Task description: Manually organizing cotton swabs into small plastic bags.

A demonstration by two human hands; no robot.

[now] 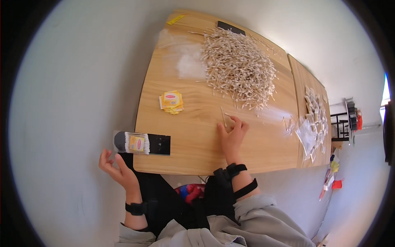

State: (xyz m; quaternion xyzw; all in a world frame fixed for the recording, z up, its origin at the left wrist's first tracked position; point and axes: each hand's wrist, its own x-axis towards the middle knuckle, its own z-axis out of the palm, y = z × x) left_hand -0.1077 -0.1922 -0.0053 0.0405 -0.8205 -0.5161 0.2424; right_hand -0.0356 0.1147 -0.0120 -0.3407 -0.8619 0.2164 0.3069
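Observation:
My left hand (117, 169) is off the table's left front corner, fingers curled and thumb apart, with nothing visible in it. Just beyond its fingertips, a black board (160, 145) juts over the edge. A neat row of cotton swabs (143, 143) lies on this board with a yellow card (136, 143) in the middle; clear film seems to surround its left end. Over the tabletop, my right hand (233, 136) has thumb and index finger apart. Two loose swabs (223, 115) lie by those fingertips; whether either is touched I cannot tell.
A big heap of loose swabs (240, 66) covers the far middle of the wooden table (189, 144). Yellow cards (171, 102) are stacked at left, below clear bags (190, 64). Filled packs (316, 115) pile up at right. A dark block (231, 28) sits behind the heap.

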